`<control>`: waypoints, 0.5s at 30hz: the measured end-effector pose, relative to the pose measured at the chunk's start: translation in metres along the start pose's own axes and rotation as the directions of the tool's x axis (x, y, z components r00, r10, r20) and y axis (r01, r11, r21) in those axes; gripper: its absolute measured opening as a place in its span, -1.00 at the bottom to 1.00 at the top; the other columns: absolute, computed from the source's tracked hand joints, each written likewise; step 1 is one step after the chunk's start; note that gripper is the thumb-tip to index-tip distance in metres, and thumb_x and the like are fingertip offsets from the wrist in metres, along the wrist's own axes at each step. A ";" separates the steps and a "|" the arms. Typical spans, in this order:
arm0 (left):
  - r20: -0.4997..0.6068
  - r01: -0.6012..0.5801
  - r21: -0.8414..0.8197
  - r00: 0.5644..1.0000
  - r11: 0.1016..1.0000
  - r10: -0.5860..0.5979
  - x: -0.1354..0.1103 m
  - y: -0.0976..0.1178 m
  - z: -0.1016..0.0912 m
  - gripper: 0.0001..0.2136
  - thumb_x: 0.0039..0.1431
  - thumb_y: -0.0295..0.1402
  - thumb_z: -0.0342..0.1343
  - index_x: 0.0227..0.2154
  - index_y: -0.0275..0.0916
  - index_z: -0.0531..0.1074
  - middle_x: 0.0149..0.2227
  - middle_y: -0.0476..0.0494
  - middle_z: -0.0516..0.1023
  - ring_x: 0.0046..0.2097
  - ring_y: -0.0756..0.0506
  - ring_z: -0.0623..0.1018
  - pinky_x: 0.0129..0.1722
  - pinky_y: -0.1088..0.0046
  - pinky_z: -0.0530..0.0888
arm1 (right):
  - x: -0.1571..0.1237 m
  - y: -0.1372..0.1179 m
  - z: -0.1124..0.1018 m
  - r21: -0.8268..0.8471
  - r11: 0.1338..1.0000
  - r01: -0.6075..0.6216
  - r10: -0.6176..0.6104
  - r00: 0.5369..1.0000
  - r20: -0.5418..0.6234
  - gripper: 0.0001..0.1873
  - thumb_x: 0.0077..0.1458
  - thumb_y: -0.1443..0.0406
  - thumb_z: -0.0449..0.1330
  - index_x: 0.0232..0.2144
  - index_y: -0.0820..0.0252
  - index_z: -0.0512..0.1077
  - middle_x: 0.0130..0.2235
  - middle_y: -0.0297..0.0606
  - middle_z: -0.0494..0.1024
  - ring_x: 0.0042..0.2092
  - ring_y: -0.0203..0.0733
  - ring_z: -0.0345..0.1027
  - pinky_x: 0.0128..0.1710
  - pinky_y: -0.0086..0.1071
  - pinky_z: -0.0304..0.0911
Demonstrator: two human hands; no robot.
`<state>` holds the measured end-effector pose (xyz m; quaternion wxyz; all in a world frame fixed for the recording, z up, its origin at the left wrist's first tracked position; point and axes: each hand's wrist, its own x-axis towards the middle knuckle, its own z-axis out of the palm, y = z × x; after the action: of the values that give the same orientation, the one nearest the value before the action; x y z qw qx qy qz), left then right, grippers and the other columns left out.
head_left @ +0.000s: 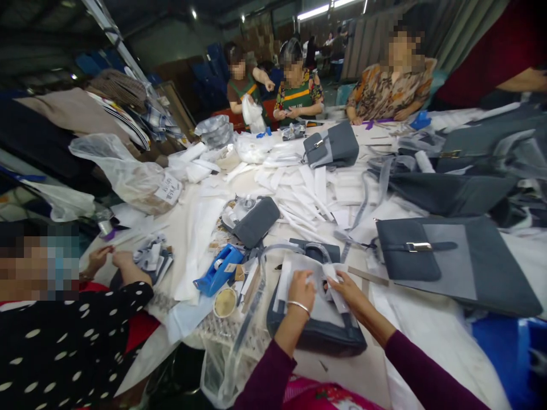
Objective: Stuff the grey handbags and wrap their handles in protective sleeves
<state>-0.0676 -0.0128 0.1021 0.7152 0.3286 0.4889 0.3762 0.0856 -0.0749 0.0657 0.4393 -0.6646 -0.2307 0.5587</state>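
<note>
A dark grey handbag (318, 339) lies on the table in front of me, with a white wrapping sheet (305, 263) over its upper part. My left hand (301, 293), a bracelet at its wrist, has bent fingers closed on the sheet. My right hand (349, 289) pinches the white wrapping from the other side, beside the bag's handle. Between the two hands a small dark spot shows, too small to name. A long, plastic-wrapped strap (248, 319) runs from the bag down over the table's front edge.
A blue tape dispenser (220, 269) and a round tub (225, 302) stand left of the bag. Large grey bags (499, 262) lie to the right; another grey bag (256, 222) lies ahead. A co-worker in polka dots (64, 347) sits close at left. Others work across the table.
</note>
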 end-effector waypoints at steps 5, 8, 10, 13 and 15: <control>-0.245 -0.117 0.421 0.940 0.900 0.237 0.047 0.073 -0.100 -0.53 -0.31 -0.69 0.14 -0.25 -0.18 0.41 0.01 -0.18 0.36 0.11 -0.20 0.33 0.04 0.33 0.35 | -0.018 -0.016 -0.006 -0.502 0.826 0.257 -0.427 0.866 -0.259 -0.50 -0.04 0.17 0.13 -0.03 0.25 0.29 -0.11 -0.03 0.42 -0.05 0.07 0.28 -0.01 -0.04 0.18; -0.171 -0.023 0.428 0.980 0.903 0.106 0.066 0.080 -0.131 -0.59 -0.37 -0.71 0.14 -0.35 -0.24 0.42 -0.12 -0.21 0.48 -0.01 -0.23 0.44 -0.07 0.26 0.42 | -0.038 -0.037 0.013 -0.631 0.633 0.448 -0.662 0.736 -0.142 -0.64 0.05 0.31 0.02 -0.07 0.16 0.34 -0.07 -0.10 0.38 0.04 0.01 0.19 0.09 -0.08 0.08; -0.081 0.012 0.413 0.996 0.911 0.024 0.070 0.076 -0.139 -0.65 -0.34 -0.69 0.16 -0.39 -0.28 0.44 -0.29 -0.19 0.54 -0.19 -0.19 0.52 -0.20 0.28 0.46 | -0.049 -0.049 0.033 -0.569 0.613 0.549 -0.676 0.737 -0.018 -0.68 0.07 0.38 -0.03 -0.13 0.12 0.37 -0.12 -0.15 0.40 -0.01 -0.07 0.22 0.05 -0.18 0.12; 0.028 0.030 0.420 0.999 0.907 -0.046 0.070 0.071 -0.144 -0.76 -0.31 -0.66 0.21 -0.46 -0.34 0.47 -0.48 -0.16 0.52 -0.39 -0.12 0.52 -0.37 0.37 0.44 | -0.054 -0.052 0.066 -0.439 0.671 0.598 -0.609 0.782 0.135 -0.73 0.04 0.42 -0.03 -0.25 0.14 0.41 -0.22 -0.20 0.43 -0.14 -0.16 0.29 -0.08 -0.30 0.20; 0.046 0.004 0.435 0.999 0.900 -0.026 0.069 0.075 -0.146 -0.82 -0.32 -0.63 0.25 -0.55 -0.36 0.44 -0.58 -0.10 0.46 -0.49 -0.07 0.47 -0.47 0.45 0.39 | -0.052 -0.046 0.085 -0.377 0.732 0.567 -0.543 0.820 0.181 -0.74 0.01 0.42 0.00 -0.29 0.17 0.43 -0.26 -0.21 0.46 -0.19 -0.18 0.32 -0.13 -0.33 0.21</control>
<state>-0.2053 0.0990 0.0886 0.6388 0.4855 0.5448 0.2436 -0.0007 -0.0653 0.1331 0.4278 -0.6262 -0.5441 0.3590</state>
